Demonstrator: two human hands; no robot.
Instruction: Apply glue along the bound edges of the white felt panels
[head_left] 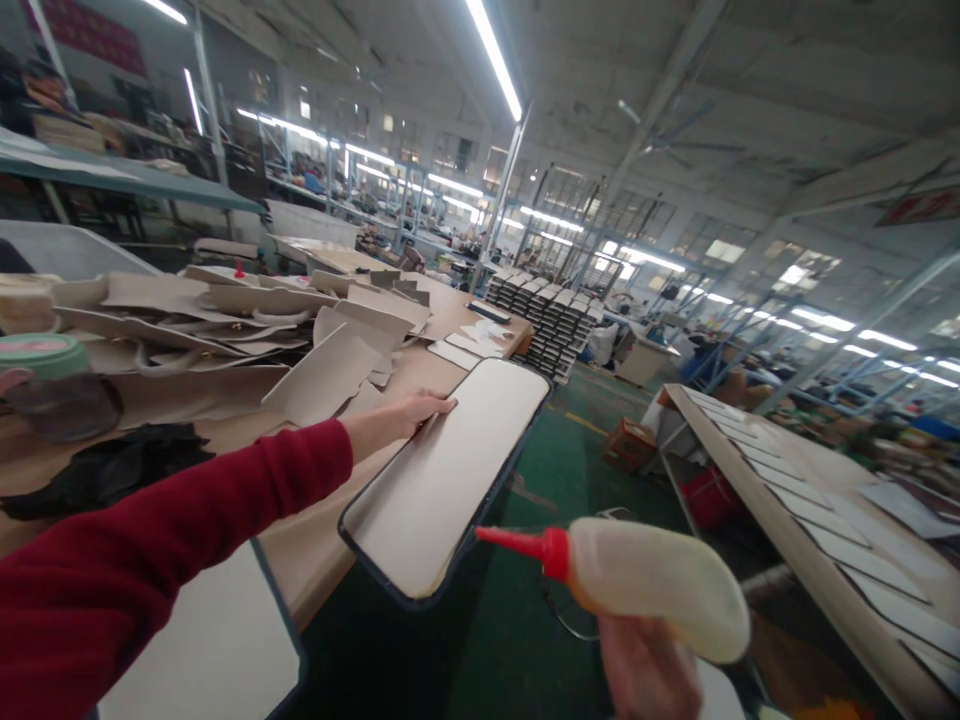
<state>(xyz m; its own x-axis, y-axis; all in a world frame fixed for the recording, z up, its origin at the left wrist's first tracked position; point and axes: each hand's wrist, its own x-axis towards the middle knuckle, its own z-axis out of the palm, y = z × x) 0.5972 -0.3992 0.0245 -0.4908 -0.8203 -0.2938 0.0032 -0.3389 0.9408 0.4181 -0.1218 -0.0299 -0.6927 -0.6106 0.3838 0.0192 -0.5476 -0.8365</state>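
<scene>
**Red nozzle [517, 541] right up by the pale panel [465, 460]!**

Here's the left hand [424, 412] at the panel's eleven o'clock, thumb on top and gripping the long edge, fingers beneath hidden; that likely steadies it and leaves the opposite edge clear. The panel lies just below centre, jutting past the table [311, 550] over green floor [577, 440]. At four o'clock, the right hand [649, 665], blurred, wraps the squeeze bottle [652, 580], tipped near level, presumably for aim; nozzle contact, I can't tell. Beige pieces [195, 310] heap up at nine o'clock, seemingly parked aside.
</scene>
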